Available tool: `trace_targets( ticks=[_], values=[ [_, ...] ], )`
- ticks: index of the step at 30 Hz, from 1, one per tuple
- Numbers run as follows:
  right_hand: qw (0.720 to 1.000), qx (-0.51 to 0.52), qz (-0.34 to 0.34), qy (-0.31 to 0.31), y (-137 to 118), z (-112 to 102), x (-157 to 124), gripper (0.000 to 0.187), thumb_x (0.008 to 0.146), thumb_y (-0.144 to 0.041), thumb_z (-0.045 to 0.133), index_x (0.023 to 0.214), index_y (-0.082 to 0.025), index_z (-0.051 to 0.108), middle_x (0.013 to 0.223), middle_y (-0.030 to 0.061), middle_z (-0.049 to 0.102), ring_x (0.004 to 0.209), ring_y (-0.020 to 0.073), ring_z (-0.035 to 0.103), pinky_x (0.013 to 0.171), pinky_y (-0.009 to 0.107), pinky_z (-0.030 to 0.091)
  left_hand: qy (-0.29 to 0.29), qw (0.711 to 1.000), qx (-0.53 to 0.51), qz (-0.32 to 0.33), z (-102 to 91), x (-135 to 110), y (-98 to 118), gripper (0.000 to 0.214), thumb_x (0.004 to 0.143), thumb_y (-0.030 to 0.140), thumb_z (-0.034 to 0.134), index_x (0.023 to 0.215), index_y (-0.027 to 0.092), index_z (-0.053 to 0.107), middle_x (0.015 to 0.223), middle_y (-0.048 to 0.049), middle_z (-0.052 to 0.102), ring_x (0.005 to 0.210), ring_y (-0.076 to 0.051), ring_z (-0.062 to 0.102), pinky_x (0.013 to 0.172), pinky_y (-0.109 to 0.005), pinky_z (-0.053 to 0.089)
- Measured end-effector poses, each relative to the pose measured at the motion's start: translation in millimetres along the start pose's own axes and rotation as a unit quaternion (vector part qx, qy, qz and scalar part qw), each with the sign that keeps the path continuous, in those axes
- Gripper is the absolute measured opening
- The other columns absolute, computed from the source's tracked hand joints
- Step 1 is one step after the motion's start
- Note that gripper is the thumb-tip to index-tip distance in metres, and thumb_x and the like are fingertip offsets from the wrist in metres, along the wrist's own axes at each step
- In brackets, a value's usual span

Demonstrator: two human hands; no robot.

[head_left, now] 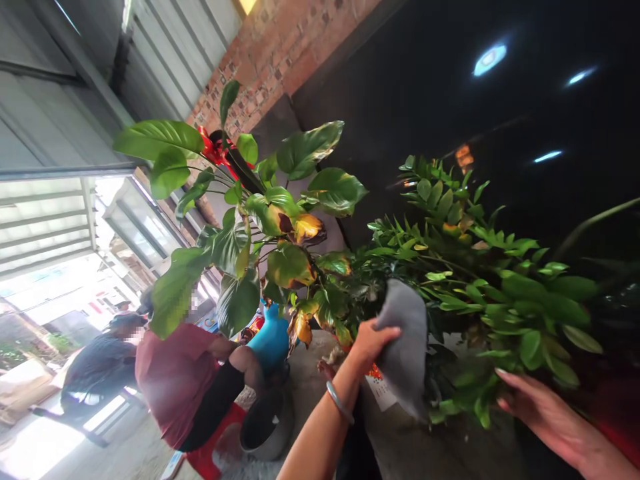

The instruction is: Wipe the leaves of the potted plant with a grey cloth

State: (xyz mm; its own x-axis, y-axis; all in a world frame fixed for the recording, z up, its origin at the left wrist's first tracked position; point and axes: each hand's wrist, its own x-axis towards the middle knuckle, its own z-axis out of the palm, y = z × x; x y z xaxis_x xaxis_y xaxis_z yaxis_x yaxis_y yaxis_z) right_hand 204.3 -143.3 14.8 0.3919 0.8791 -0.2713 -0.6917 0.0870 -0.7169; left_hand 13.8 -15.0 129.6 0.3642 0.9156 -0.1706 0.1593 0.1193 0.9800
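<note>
A thin grey cloth [404,350] hangs from my left hand [379,341], thumb and fingers closed on its left edge. A bangle circles my left wrist. My right hand [533,399] reaches in from the lower right, its fingers stretched out beside the lower leaves. Those leaves belong to a bushy green plant [530,293] with many small glossy leaves. Whether the fingertips touch them, I cannot tell. Left of the cloth stands a large-leaved plant [235,240], some leaves yellowed and brown at the edges.
Two people are seated on the left, the nearer in a reddish shirt [175,380] on a red stool [227,433]. A dark bucket [267,420] stands on the floor near a blue object [273,337]. Behind the plants rises a dark glossy surface [425,100] and a brick wall [300,40].
</note>
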Motion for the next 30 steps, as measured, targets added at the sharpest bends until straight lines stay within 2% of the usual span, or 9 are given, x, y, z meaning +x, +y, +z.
trace_targets(
  ticks=[2, 5, 10, 14, 17, 20, 25, 27, 30],
  values=[
    [1.000, 0.007, 0.025, 0.003, -0.7, -3.4, -0.2, 0.026, 0.029, -0.029, 0.090, 0.045, -0.025, 0.070, 0.043, -0.0038, 0.058, 0.039, 0.0118, 0.051, 0.037, 0.021, 0.049, -0.079, 0.992, 0.072, -0.060, -1.0, -9.1, -9.8, 0.025, 0.041, 0.028, 0.080, 0.060, 0.017, 0.070, 0.055, 0.0002, 0.064, 0.056, -0.016, 0.055, 0.061, -0.031, 0.043],
    [0.999, 0.007, 0.048, 0.014, -6.3, -1.9, -3.8, 0.031, 0.022, -0.031, 0.090, 0.042, -0.023, 0.068, 0.043, -0.0030, 0.056, 0.039, 0.0111, 0.048, 0.034, 0.021, 0.047, -0.119, 0.990, 0.064, -0.045, -11.3, -16.6, 4.8, 0.028, 0.041, 0.030, 0.081, 0.063, 0.016, 0.072, 0.057, -0.0006, 0.065, 0.056, -0.016, 0.055, 0.060, -0.030, 0.043],
    [0.999, 0.008, 0.040, 0.021, -9.3, 10.7, -7.0, 0.030, 0.022, -0.030, 0.090, 0.043, -0.023, 0.069, 0.043, -0.0037, 0.057, 0.037, 0.0091, 0.046, 0.034, 0.019, 0.044, -0.032, 0.989, -0.118, 0.085, -17.4, 10.6, 49.8, 0.044, 0.045, 0.039, 0.081, 0.080, 0.014, 0.071, 0.070, -0.0028, 0.069, 0.061, -0.015, 0.058, 0.063, -0.027, 0.045],
    [0.999, 0.022, 0.035, 0.020, -2.8, 11.0, -3.5, 0.031, 0.025, -0.026, 0.090, 0.051, -0.025, 0.073, 0.052, -0.0033, 0.065, 0.039, 0.0123, 0.051, 0.037, 0.023, 0.049, 0.037, 0.988, -0.143, 0.032, 2.8, 26.7, 28.9, 0.041, 0.042, 0.038, 0.081, 0.074, 0.015, 0.069, 0.063, -0.0017, 0.067, 0.059, -0.015, 0.058, 0.064, -0.029, 0.046],
    [0.999, 0.020, 0.038, 0.010, 0.6, 2.9, -0.3, 0.029, 0.028, -0.028, 0.091, 0.048, -0.024, 0.070, 0.048, -0.0038, 0.062, 0.039, 0.0128, 0.052, 0.038, 0.023, 0.049, -0.048, 0.995, -0.026, -0.082, 13.3, 13.0, -2.0, 0.035, 0.037, 0.033, 0.083, 0.065, 0.016, 0.070, 0.061, -0.0007, 0.067, 0.058, -0.015, 0.056, 0.064, -0.030, 0.044],
    [0.999, 0.007, 0.046, -0.008, 0.2, -5.6, 1.2, 0.029, 0.031, -0.033, 0.091, 0.042, -0.023, 0.066, 0.042, -0.0043, 0.056, 0.038, 0.0112, 0.050, 0.037, 0.021, 0.046, -0.158, 0.976, 0.071, -0.129, 9.5, -7.2, -7.1, 0.035, 0.034, 0.029, 0.083, 0.064, 0.017, 0.071, 0.061, 0.0003, 0.066, 0.059, -0.015, 0.055, 0.066, -0.031, 0.044],
    [0.999, 0.003, 0.047, -0.012, -3.0, -4.8, -0.4, 0.031, 0.032, -0.035, 0.090, 0.055, -0.023, 0.074, 0.051, -0.0035, 0.064, 0.040, 0.0097, 0.049, 0.037, 0.020, 0.045, -0.147, 0.989, -0.004, -0.023, 9.4, -3.3, 36.9, 0.043, 0.037, 0.038, 0.083, 0.071, 0.016, 0.071, 0.066, -0.0010, 0.066, 0.061, -0.015, 0.055, 0.068, -0.030, 0.043],
    [0.999, 0.006, 0.051, 0.008, -3.1, -0.2, -1.2, 0.034, 0.028, -0.032, 0.090, 0.056, -0.024, 0.074, 0.053, -0.0039, 0.065, 0.039, 0.0099, 0.049, 0.036, 0.021, 0.045, -0.105, 0.992, -0.072, 0.016, 23.4, 7.5, 46.7, 0.049, 0.038, 0.042, 0.082, 0.077, 0.015, 0.070, 0.068, -0.0013, 0.066, 0.062, -0.015, 0.055, 0.067, -0.029, 0.043],
    [0.999, 0.000, 0.040, 0.002, -2.2, 4.6, -1.6, 0.030, 0.030, -0.032, 0.089, 0.054, -0.023, 0.072, 0.052, -0.0024, 0.065, 0.041, 0.0134, 0.053, 0.039, 0.024, 0.048, -0.083, 0.991, -0.099, 0.023, 51.5, 16.3, 37.8, 0.047, 0.042, 0.044, 0.079, 0.079, 0.016, 0.069, 0.068, -0.0013, 0.065, 0.062, -0.015, 0.054, 0.066, -0.030, 0.043]
  ],
)
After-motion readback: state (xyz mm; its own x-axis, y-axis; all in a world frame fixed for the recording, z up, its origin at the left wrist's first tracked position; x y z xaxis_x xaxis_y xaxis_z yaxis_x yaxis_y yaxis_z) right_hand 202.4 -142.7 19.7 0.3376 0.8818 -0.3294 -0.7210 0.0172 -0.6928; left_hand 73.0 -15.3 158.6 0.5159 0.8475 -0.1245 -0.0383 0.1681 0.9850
